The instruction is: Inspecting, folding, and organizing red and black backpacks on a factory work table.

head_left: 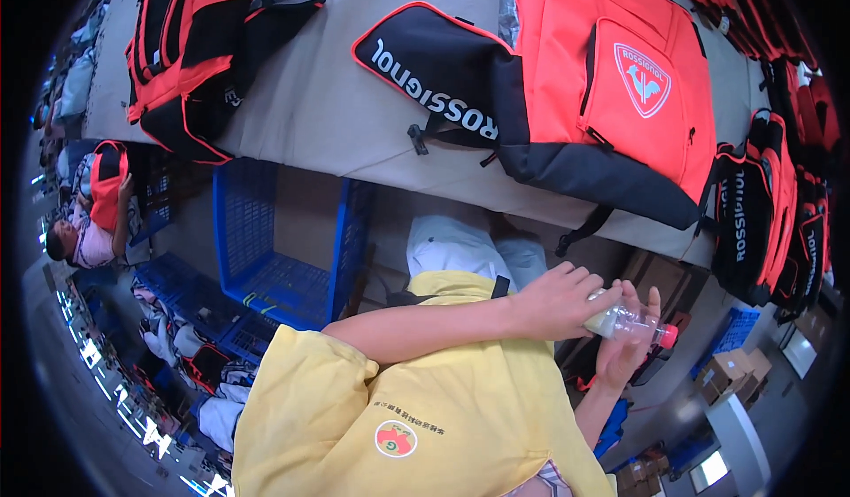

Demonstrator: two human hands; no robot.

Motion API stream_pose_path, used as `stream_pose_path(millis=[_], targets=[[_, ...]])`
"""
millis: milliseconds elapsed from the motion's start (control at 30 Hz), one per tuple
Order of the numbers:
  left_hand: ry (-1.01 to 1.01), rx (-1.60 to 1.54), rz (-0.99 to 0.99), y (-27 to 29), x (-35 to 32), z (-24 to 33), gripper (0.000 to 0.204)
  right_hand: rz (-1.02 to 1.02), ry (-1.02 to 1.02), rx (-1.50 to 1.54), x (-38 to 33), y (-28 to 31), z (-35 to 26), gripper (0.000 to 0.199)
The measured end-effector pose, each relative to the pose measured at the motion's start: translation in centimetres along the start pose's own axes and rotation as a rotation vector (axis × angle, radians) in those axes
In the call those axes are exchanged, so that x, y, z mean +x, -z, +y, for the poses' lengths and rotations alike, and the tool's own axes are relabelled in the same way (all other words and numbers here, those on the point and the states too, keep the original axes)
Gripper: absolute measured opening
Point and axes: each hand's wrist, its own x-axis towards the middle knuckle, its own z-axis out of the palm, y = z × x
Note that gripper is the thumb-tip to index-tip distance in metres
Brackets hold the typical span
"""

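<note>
A clear plastic bottle (pixel 624 324) with a red cap (pixel 668 336) lies slanted in front of my body at the right. My left hand (pixel 560 302) reaches across from the left, its fingers wrapped round the bottle's base end, where something pale shows through the plastic. Nearer the cap, my right hand (pixel 620 355) cups the bottle from behind, with some fingers stretched up beyond it. Just past my hands, on the table (pixel 319 134), lies a large red and black backpack (pixel 611 90) with a loose black strap (pixel 586 230) hanging over the edge.
Another red and black bag (pixel 190 63) lies at the table's left. More bags (pixel 757 205) hang or stand at the far right. Below the table edge is a blue plastic crate (pixel 266 240). A person (pixel 97 223) holds a bag at far left. Cardboard boxes (pixel 730 373) stand at right.
</note>
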Motion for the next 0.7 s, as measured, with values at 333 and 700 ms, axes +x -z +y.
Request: stream_pose_path(millis=[333, 700], targets=[[0.081, 0.096, 0.167, 0.1, 6.7, 1.5, 0.086, -0.346, -0.018, -0.175, 8.3, 3.9, -1.1, 0.091], [0.671, 0.038, 0.622, 2.8, -2.6, -2.0, 0.019, 0.082, 0.171, -0.444, 14.3, 16.4, -5.9, 0.070]])
